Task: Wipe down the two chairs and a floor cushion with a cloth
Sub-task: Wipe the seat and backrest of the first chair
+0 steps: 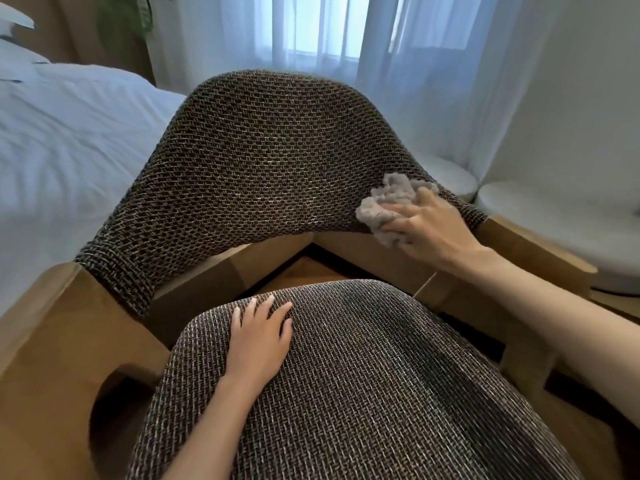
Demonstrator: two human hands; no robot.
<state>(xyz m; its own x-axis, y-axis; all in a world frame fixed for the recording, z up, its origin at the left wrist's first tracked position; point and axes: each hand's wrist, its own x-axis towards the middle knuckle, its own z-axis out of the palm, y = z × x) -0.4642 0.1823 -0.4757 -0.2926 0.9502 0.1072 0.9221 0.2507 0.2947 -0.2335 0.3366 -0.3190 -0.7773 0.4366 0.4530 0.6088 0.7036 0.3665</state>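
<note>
Bedroom: one chair [270, 161], one cloth [382, 202], two hands [259, 344] [433, 230].

Wood floor [304, 270] under a woven-fabric chair [263, 161], bed [69, 133] alongside.

Two bare arms show, with no sleeve on either. The left hand [258, 341], short-nailed, lies lower centre, its forearm [214, 420] reaching the bottom edge. The right hand [429, 226], slim-fingered, lies middle right, its wrist tendons standing out.
</note>
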